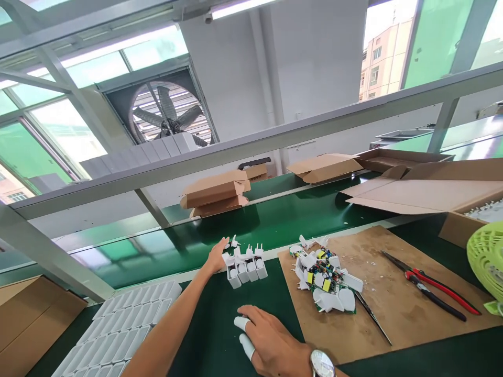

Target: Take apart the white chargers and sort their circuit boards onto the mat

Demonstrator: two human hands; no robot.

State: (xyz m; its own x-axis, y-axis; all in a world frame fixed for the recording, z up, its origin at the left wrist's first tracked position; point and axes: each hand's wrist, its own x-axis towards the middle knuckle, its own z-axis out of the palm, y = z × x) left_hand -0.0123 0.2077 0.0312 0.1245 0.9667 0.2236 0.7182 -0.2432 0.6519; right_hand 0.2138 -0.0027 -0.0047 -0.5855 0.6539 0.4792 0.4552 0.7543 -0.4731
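My left hand point(217, 256) reaches forward along the green mat, its fingers against the left end of a short row of white plug adapters point(247, 267) standing by the conveyor edge. It does not grip them. My right hand point(267, 343), with a wristwatch point(322, 364) and white finger cots on two fingers, lies flat on the green mat point(220, 324) near me and holds nothing.
A brown board point(396, 309) to the right carries a heap of opened adapter shells and circuit boards point(328, 285), red-handled pliers point(432, 288) and tweezers point(371, 314). A tray of white adapters point(118, 335) lies bottom left. Cardboard boxes point(216, 193) sit beyond the green conveyor belt point(275, 220). A green fan point(487, 256) is at the right edge.
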